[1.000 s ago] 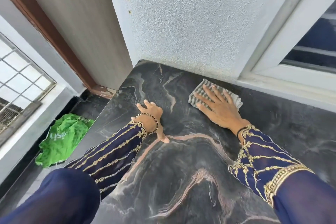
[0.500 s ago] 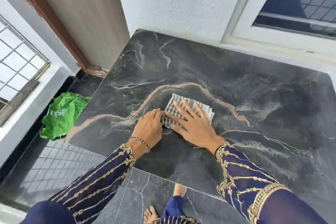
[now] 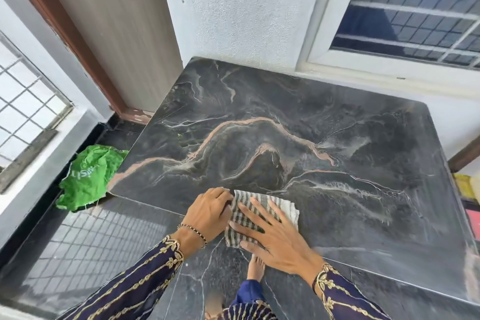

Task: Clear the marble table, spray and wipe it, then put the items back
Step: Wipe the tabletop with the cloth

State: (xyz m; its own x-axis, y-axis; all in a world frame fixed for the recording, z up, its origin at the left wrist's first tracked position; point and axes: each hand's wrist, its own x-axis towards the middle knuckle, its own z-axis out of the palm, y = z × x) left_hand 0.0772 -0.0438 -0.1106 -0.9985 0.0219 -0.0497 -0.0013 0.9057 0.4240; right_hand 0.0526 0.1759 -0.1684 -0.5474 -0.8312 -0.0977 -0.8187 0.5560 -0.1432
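Note:
The black marble table [image 3: 285,117] with pink and white veins fills the middle of the view and has nothing on it but a striped grey-and-white cloth [image 3: 262,209] at its near edge. My right hand [image 3: 272,236] lies flat on the cloth, fingers spread, pressing it onto the marble. My left hand [image 3: 207,215] is beside it on the left, fingers curled on the cloth's left edge. Part of the cloth hangs over the table's front edge. Wet streaks show on the right part of the marble.
A crumpled green bag [image 3: 88,176] lies on the dark floor left of the table. A door [image 3: 109,21] and a grilled window [image 3: 23,101] stand at the left, another window [image 3: 415,8] behind the table. My bare foot [image 3: 255,266] is below the near edge.
Both hands drew the cloth from the far corner by the wall across the marble to the near edge. My left hand came off the table top and took the cloth's edge.

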